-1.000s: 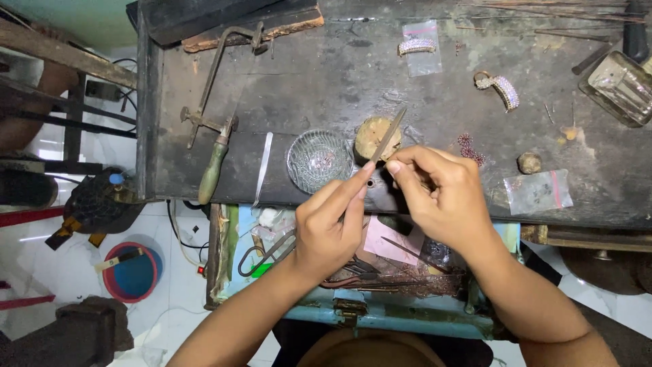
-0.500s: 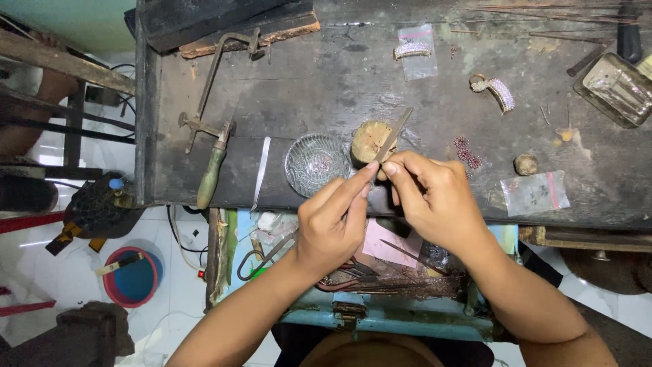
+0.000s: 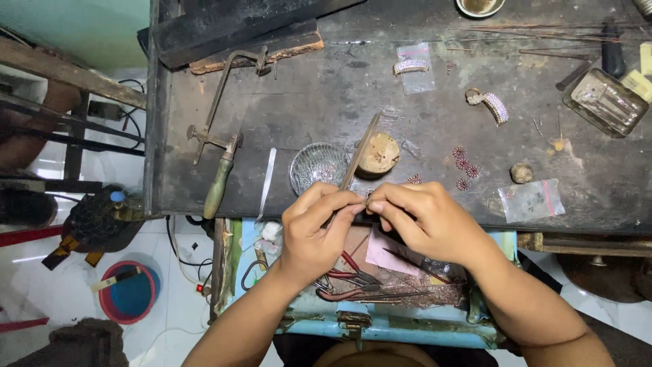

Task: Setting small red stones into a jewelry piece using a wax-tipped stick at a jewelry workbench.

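My left hand (image 3: 316,228) grips a long thin metal tool (image 3: 360,153) that slants up over the round wooden block (image 3: 380,154). My right hand (image 3: 421,217) pinches a tiny piece at the tool's lower end; the piece itself is hidden between the fingertips. Both hands meet at the near edge of the dark workbench (image 3: 305,88). A small glass dish (image 3: 318,166) sits just beyond my left hand. Small red beaded rings (image 3: 465,165) lie to the right of the block.
A jeweller's saw with a green handle (image 3: 219,187) lies at the left. Stone-set bands (image 3: 490,104), small plastic bags (image 3: 533,200) and a glass tray (image 3: 606,102) lie to the right. An open drawer (image 3: 380,278) below my hands holds pliers and pink paper.
My hands and the tool have stayed joined at the bench edge, with only small finger shifts; the view has tilted slightly.
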